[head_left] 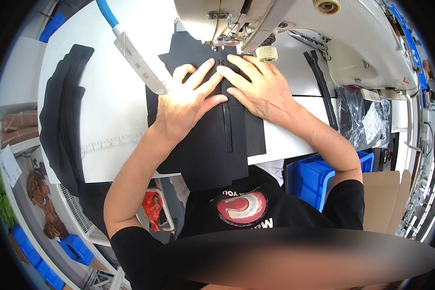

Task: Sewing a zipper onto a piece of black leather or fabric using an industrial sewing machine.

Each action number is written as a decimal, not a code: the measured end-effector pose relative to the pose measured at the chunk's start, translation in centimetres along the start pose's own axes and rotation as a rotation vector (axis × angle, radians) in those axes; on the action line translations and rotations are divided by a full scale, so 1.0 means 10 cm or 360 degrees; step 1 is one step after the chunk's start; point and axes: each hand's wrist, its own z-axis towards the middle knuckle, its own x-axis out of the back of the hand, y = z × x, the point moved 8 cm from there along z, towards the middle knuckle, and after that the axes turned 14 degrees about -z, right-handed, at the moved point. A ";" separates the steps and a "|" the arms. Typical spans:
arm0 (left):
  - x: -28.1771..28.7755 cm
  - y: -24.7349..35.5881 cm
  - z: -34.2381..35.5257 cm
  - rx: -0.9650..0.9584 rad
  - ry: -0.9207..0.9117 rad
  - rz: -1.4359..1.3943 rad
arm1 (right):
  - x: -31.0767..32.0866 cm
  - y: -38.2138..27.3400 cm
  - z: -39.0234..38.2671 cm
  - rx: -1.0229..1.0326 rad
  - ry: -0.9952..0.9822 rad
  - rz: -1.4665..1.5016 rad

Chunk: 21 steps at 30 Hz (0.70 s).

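Bright light is washing out the white table [111, 106] and glaring on my left grip [184, 100], while a plastic bag [354, 120] is glinting. The lens is curving edges toward a dark rim; an oval smear [295, 261] is blurring the bottom.

i read plain black on the fabric [198, 150] through my distant view, and black again on the zipper [227, 126] set in it, the loose zipper [320, 79] to the right and the cloth pile [63, 111] to the left. the table [101, 111] reaches me as white with a grey ruler pattern [113, 143], the sewing machine [362, 53] as off-white, and the slim control bar [130, 50] as white with small dark symbols [141, 68] below a blue hose [107, 13]. i pick out blue bins [310, 176], tan cardboard [382, 198], a red bundle [153, 208] in a white basket [169, 224], and a black t-shirt [299, 212] printed in red and white
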 end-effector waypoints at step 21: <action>0.03 -0.10 0.11 -0.0026 0.0122 -0.0161 | 0.16 0.24 0.01 -0.0077 -0.0190 0.0246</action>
